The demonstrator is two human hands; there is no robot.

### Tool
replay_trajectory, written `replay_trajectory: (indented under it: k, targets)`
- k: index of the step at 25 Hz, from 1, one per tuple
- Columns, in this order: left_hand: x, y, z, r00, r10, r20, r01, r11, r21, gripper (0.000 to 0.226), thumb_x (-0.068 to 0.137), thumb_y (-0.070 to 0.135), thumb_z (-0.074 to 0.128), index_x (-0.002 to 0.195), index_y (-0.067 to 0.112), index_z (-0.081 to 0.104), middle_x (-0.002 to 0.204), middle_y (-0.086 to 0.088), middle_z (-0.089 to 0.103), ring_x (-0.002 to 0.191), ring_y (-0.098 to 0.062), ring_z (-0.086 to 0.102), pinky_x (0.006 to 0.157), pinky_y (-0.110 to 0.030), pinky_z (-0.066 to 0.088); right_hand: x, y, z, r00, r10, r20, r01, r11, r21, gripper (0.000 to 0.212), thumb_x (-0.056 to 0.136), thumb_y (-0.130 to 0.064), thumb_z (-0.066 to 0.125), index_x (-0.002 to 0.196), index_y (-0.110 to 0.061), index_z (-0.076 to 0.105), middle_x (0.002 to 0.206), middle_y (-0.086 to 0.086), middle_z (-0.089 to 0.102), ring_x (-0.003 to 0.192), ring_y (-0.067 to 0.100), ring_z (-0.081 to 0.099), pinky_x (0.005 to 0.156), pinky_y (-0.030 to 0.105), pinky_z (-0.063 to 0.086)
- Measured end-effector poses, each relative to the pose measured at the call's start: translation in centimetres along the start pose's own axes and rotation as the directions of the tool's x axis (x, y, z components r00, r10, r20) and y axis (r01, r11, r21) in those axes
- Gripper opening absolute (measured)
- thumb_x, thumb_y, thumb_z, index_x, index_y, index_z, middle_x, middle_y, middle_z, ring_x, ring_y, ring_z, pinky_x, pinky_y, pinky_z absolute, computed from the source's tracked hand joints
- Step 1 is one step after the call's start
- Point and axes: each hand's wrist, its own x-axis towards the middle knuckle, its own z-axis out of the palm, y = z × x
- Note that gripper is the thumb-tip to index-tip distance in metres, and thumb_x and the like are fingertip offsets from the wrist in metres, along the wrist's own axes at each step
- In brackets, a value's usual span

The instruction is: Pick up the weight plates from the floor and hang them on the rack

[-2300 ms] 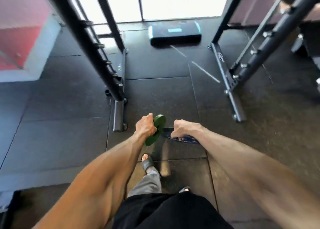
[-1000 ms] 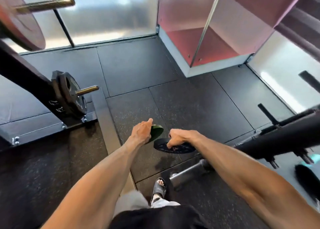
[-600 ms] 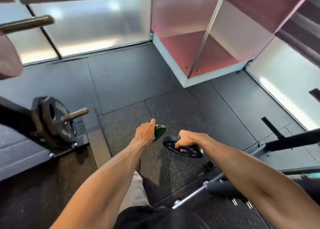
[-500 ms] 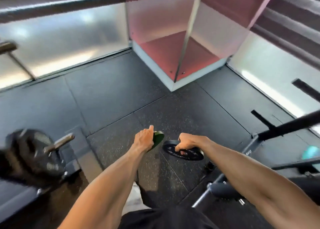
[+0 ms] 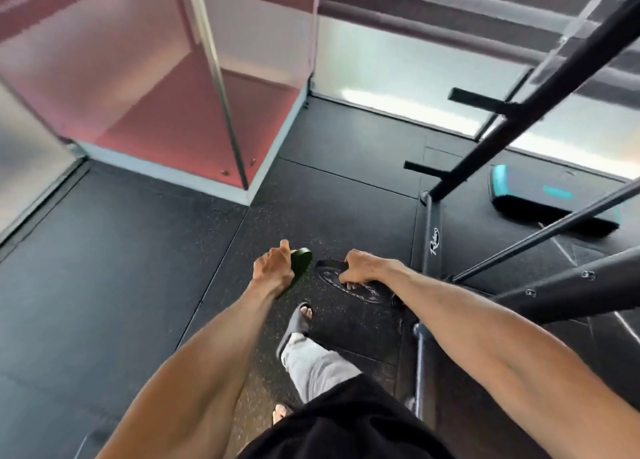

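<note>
My left hand is closed around a small green weight plate, held on edge at waist height. Just to its right, my right hand grips the rim of a black weight plate with white lettering, carried nearly flat. Both plates are off the floor and a small gap separates them. The black rack rises on the right, with two empty horizontal pegs sticking out to the left of its slanted upright.
The rack's base rail runs along the black rubber floor just right of my hands. A black and teal step platform lies beyond it. A pink glass-walled corner stands ahead left. My sandalled foot steps forward below the plates.
The view has swung rightward: the rack with the hung black plate has left the frame at the left, and the rack with empty pegs and the step platform have come in at the right. Both hands keep their plates.
</note>
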Motion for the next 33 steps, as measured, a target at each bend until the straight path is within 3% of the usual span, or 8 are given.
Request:
replay_trajectory:
  k: [7, 11, 16, 21, 24, 28, 33]
  targets:
    - [16.8, 1.9, -5.9, 0.977, 0.187, 0.104, -0.200, 0.972, 0.128, 0.037, 0.088, 0.016, 0.064, 0.120, 0.013, 0.044, 0.110, -0.011, 0.068, 0.102, -0.031, 0.068, 0.084, -0.039, 0.052, 8.7, -0.4, -8.9, 0.989, 0.146, -0.011, -0.140, 0.970, 0.199, 0.024, 0.072, -0.026, 0.064, 0.077, -0.005, 0.075, 0.077, 0.007, 0.075, 0.076, 0.023, 0.073, 0.076, 0.037, 0.059]
    - [25.1, 5.7, -10.6, 0.946, 0.289, 0.146, -0.315, 0.927, 0.206, 0.038, 0.091, 0.017, 0.064, 0.123, 0.012, 0.044, 0.106, -0.009, 0.068, 0.093, -0.027, 0.068, 0.073, -0.035, 0.051, 11.4, -0.1, -15.7, 0.977, 0.200, -0.075, -0.171, 0.942, 0.287, 0.023, 0.079, -0.024, 0.063, 0.076, -0.006, 0.076, 0.070, 0.003, 0.073, 0.059, 0.018, 0.062, 0.058, 0.026, 0.047]
    - [34.8, 11.1, -14.5, 0.905, 0.383, 0.185, -0.416, 0.890, 0.189, 0.037, 0.090, 0.017, 0.066, 0.121, 0.013, 0.045, 0.108, -0.011, 0.068, 0.096, -0.030, 0.068, 0.079, -0.040, 0.054, 15.7, 1.4, -23.7, 0.950, 0.295, -0.099, -0.243, 0.902, 0.358, 0.024, 0.073, -0.032, 0.064, 0.082, -0.011, 0.072, 0.079, 0.003, 0.075, 0.072, 0.020, 0.069, 0.076, 0.038, 0.059]
    - [45.6, 17.1, -16.4, 0.836, 0.473, 0.278, -0.529, 0.828, 0.184, 0.041, 0.088, 0.018, 0.067, 0.124, 0.013, 0.048, 0.115, -0.012, 0.066, 0.106, -0.030, 0.066, 0.085, -0.038, 0.051, 22.0, 4.9, -31.4, 0.909, 0.405, -0.098, -0.338, 0.856, 0.391, 0.035, 0.061, -0.045, 0.064, 0.089, -0.024, 0.056, 0.087, -0.002, 0.070, 0.082, 0.021, 0.067, 0.083, 0.047, 0.057]
    - [52.2, 20.8, -17.5, 0.782, 0.513, 0.354, -0.590, 0.793, 0.155, 0.039, 0.088, 0.019, 0.068, 0.120, 0.013, 0.047, 0.115, -0.014, 0.065, 0.106, -0.033, 0.065, 0.084, -0.039, 0.050, 24.1, 6.3, -36.4, 0.882, 0.457, -0.115, -0.357, 0.807, 0.470, 0.033, 0.073, -0.042, 0.065, 0.095, -0.023, 0.050, 0.096, 0.003, 0.062, 0.085, 0.023, 0.064, 0.083, 0.045, 0.055]
    - [59.3, 26.7, -19.2, 0.714, 0.568, 0.408, -0.664, 0.735, 0.138, 0.034, 0.091, 0.023, 0.063, 0.118, 0.011, 0.047, 0.111, -0.015, 0.064, 0.103, -0.034, 0.064, 0.079, -0.039, 0.048, 26.8, 9.2, -42.0, 0.840, 0.523, -0.147, -0.343, 0.720, 0.604, 0.025, 0.091, -0.027, 0.063, 0.109, -0.015, 0.050, 0.089, 0.004, 0.065, 0.077, 0.021, 0.066, 0.066, 0.034, 0.055]
    - [66.6, 34.4, -19.1, 0.643, 0.594, 0.483, -0.729, 0.668, 0.149, 0.046, 0.090, 0.022, 0.065, 0.130, 0.011, 0.045, 0.120, -0.015, 0.062, 0.111, -0.034, 0.061, 0.088, -0.038, 0.049, 30.7, 14.3, -48.0, 0.822, 0.540, -0.183, -0.312, 0.695, 0.648, 0.030, 0.094, -0.026, 0.060, 0.123, -0.018, 0.054, 0.103, 0.006, 0.067, 0.085, 0.022, 0.069, 0.082, 0.039, 0.060]
